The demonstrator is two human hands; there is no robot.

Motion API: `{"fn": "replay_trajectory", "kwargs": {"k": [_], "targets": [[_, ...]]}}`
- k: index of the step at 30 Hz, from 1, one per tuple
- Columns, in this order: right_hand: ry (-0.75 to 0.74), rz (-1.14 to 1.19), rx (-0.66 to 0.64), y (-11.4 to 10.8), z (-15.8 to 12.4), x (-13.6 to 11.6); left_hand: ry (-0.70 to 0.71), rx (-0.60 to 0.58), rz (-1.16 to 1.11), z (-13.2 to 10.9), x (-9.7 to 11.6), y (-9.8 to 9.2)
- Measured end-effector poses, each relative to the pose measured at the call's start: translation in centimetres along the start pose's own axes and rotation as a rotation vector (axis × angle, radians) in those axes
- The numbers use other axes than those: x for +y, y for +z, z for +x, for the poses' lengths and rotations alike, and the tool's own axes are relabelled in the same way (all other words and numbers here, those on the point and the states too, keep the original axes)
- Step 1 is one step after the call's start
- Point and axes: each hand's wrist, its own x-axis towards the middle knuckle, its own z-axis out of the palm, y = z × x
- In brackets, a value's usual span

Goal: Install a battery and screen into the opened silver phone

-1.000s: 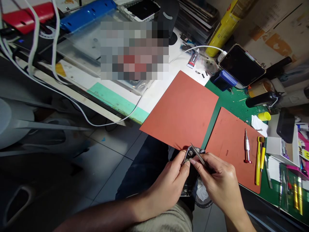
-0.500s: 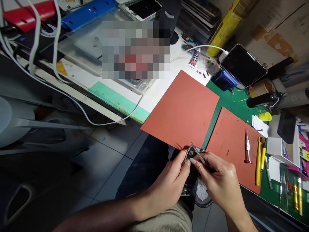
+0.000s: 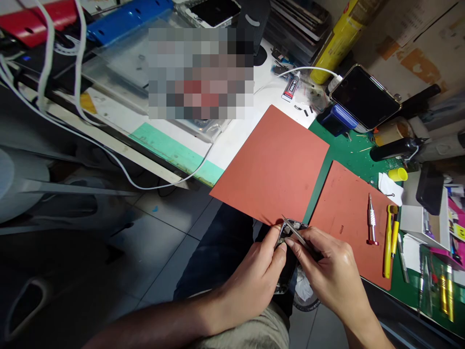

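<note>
Over the lap [image 3: 214,257], with one left hand [image 3: 262,271] tightly curled, grips one phone [image 3: 288,272]; pinches one metal tool [image 3: 296,233] across its upper end with one right hand [image 3: 329,261], nearly closed. Farther right, can count one screwdriver [image 3: 371,222] on one of two reddish mats [image 3: 348,208], beside two yellow tools [image 3: 388,247].

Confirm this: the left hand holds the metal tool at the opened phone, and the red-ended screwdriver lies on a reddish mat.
Wrong hand: the head view shows the right hand holding the metal tool at the opened phone, which the left hand grips. The rest is right: the red-ended screwdriver lies on a reddish mat.
</note>
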Motion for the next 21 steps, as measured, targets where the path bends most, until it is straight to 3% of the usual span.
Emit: {"fn": "replay_trajectory", "kwargs": {"k": [5,10,15,21], "targets": [[0.027,0.054,-0.001,-0.2,0.1,0.1,-0.078,0.023,-0.115,0.5,1.1,0.3],[0.177,0.212,0.020,-0.7,-0.5,0.0,-0.078,-0.004,-0.280,1.2,2.6,0.5],[0.305,0.371,0.061,-0.5,-1.6,0.2,-0.092,-0.022,-0.375,1.3,2.8,0.5],[0.354,0.484,0.092,0.1,-3.0,0.6,-0.120,0.003,-0.376,1.5,2.9,0.5]]}}
